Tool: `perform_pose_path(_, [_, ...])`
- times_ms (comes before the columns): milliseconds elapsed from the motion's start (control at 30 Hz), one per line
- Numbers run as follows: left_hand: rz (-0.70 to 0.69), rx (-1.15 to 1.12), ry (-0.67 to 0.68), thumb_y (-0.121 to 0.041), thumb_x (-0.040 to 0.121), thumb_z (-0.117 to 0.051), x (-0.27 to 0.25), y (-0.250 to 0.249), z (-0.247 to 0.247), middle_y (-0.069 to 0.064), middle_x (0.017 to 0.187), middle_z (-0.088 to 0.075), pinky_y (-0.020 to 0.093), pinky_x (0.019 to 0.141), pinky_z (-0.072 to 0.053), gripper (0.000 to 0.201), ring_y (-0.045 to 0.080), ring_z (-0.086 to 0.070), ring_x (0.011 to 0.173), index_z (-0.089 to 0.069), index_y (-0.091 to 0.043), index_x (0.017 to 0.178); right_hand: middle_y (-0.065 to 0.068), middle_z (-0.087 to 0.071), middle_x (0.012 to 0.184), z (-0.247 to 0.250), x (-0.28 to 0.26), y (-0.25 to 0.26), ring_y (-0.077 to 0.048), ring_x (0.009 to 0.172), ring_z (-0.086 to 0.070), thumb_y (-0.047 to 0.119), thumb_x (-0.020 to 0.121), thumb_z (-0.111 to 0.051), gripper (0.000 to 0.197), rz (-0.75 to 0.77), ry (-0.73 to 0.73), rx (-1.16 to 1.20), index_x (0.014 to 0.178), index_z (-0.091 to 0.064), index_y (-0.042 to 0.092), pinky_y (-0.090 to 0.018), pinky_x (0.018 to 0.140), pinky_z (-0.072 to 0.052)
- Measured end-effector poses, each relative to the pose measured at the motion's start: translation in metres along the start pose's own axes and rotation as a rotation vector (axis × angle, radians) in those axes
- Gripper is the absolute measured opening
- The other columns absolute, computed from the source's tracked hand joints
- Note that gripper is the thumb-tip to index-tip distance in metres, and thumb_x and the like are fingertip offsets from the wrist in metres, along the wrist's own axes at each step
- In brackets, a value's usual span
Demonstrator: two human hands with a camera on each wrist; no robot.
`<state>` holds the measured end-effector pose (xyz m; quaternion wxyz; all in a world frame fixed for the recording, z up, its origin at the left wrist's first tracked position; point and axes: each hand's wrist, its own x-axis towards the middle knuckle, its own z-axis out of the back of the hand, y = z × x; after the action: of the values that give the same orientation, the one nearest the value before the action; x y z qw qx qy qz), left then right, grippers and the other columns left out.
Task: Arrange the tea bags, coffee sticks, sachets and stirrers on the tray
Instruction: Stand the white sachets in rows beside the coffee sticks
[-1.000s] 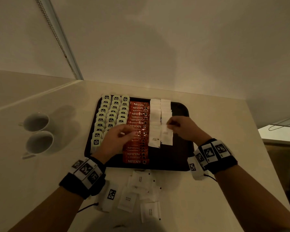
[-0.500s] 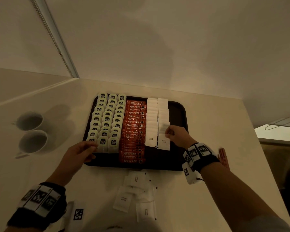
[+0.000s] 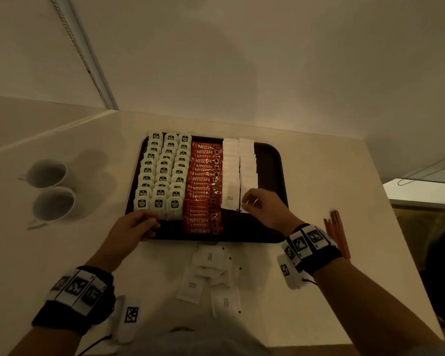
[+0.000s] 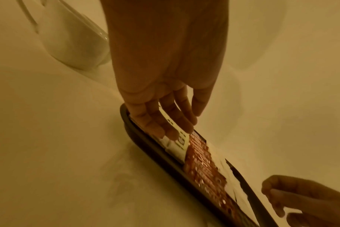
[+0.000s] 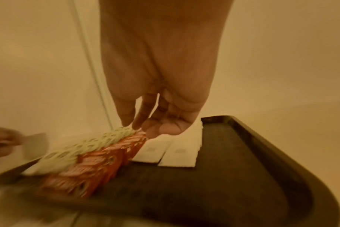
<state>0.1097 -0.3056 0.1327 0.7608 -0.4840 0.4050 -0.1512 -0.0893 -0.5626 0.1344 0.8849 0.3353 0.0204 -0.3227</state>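
Where flat paper sachets (image 3: 247,173) overlap, right hand (image 3: 265,208) rests

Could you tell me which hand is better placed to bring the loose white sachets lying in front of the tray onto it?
Probably the left hand: it only touches the tea bags, while the right hand is busy on the sachet rows.

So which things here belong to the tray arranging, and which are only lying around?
For the job:
dark plastic tray
green-and-white tea bags
red Nescafe coffee sticks
white paper sachets on the tray
loose white sachets on the counter
thin red stirrers

Just lying about:
two white ceramic cups
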Motion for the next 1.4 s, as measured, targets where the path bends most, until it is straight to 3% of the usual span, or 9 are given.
perform_pose_path(200, [0.024, 0.364, 0.229, -0.014, 0.093, -0.056, -0.005, 0.015, -0.033, 0.0, 0.089, -0.064, 0.021, 0.06, -0.045, 0.008, 0.013, -0.059, 0.072, -0.064, -0.016, 0.096, 0.002, -0.064, 0.09, -0.034, -0.058, 0.026, -0.01, 0.081, -0.059, 0.029, 0.092, -0.057, 0.018, -0.079, 0.157, -0.053, 0.097, -0.066, 0.014, -0.023, 0.073, -0.049])
perform_pose_path(300, [0.022, 0.475, 0.287, -0.014, 0.088, -0.064, -0.005, 0.026, -0.047, -0.001, 0.088, -0.062, 0.018, 0.059, -0.047, 0.009, 0.008, -0.057, 0.069, -0.062, -0.015, 0.096, -0.003, -0.063, 0.093, -0.055, -0.074, 0.031, -0.016, 0.083, -0.058, 0.038, 0.093, -0.052, 0.029, -0.16, 0.221, -0.177, 0.098, -0.062, 0.012, -0.022, 0.066, -0.043])
perform_pose_path(433, [0.021, 0.528, 0.319, -0.018, 0.074, -0.079, -0.01, 0.036, -0.065, 0.0, 0.088, -0.055, 0.033, 0.074, -0.052, 0.044, 0.015, -0.056, 0.077, -0.056, -0.011, 0.111, -0.013, -0.051, 0.125, -0.087, -0.082, 0.033, -0.026, 0.114, -0.049, 0.048, 0.09, -0.053, 0.056, -0.308, 0.17, -0.192, 0.126, -0.047, 0.006, -0.033, 0.094, -0.041])
perform_pose_path(533, [-0.037, 0.617, 0.312, -0.024, 0.061, -0.088, -0.021, 0.038, -0.079, -0.004, 0.095, -0.048, 0.03, 0.074, -0.047, 0.07, 0.017, -0.052, 0.088, -0.046, -0.016, 0.116, -0.015, -0.041, 0.131, -0.106, -0.082, 0.045, -0.029, 0.12, -0.041, 0.058, 0.083, -0.057, 0.073, -0.44, 0.04, -0.126, 0.13, -0.038, 0.005, -0.038, 0.097, -0.04])
perform_pose_path(600, [-0.106, 0.677, 0.318, -0.023, 0.058, -0.089, -0.027, 0.042, -0.087, 0.0, 0.113, -0.046, 0.03, 0.081, -0.045, 0.081, 0.02, -0.05, 0.101, -0.041, -0.016, 0.123, -0.015, -0.035, 0.133, -0.116, -0.082, 0.056, -0.03, 0.122, -0.036, 0.061, 0.081, -0.057, 0.08, -0.512, 0.007, -0.113, 0.132, -0.033, 0.005, -0.043, 0.097, -0.04])
perform_pose_path(733, [-0.172, 0.631, 0.281, -0.016, 0.061, -0.087, -0.032, 0.049, -0.093, 0.006, 0.142, -0.034, 0.037, 0.099, -0.042, 0.088, 0.029, -0.046, 0.123, -0.04, -0.019, 0.136, -0.013, -0.03, 0.134, -0.128, -0.08, 0.071, -0.029, 0.121, -0.033, 0.054, 0.081, -0.062, 0.079, -0.544, 0.014, -0.133, 0.135, -0.028, 0.008, -0.044, 0.094, -0.043])
perform_pose_path(1000, [-0.224, 0.588, 0.255, -0.015, 0.067, -0.083, -0.039, 0.056, -0.091, 0.007, 0.142, -0.032, 0.035, 0.102, -0.038, 0.085, 0.027, -0.045, 0.124, -0.037, -0.017, 0.139, -0.015, -0.042, 0.131, -0.124, -0.079, 0.071, -0.03, 0.12, -0.043, 0.036, 0.078, -0.073, 0.073, -0.463, 0.023, -0.039, 0.131, -0.034, 0.003, -0.037, 0.101, -0.039])
perform_pose_path(1200, [-0.205, 0.637, 0.189, -0.019, 0.069, -0.082, -0.04, 0.061, -0.089, 0.009, 0.129, -0.044, 0.033, 0.092, -0.045, 0.066, 0.024, -0.053, 0.109, -0.047, -0.01, 0.124, -0.009, -0.061, 0.116, -0.12, -0.076, 0.073, -0.026, 0.109, -0.057, 0.036, 0.081, -0.069, 0.044, -0.237, 0.09, -0.189, 0.115, -0.057, 0.01, -0.032, 0.091, -0.044])
perform_pose_path(1400, [-0.214, 0.744, 0.208, -0.027, 0.073, -0.079, -0.037, 0.058, -0.081, 0.007, 0.129, -0.04, 0.025, 0.084, -0.04, 0.061, 0.021, -0.05, 0.106, -0.046, -0.009, 0.121, -0.004, -0.06, 0.112, -0.09, -0.081, 0.054, -0.022, 0.105, -0.057, 0.019, 0.074, -0.078, 0.05, -0.411, -0.044, 0.292, 0.118, -0.055, 0.01, -0.03, 0.084, -0.049])
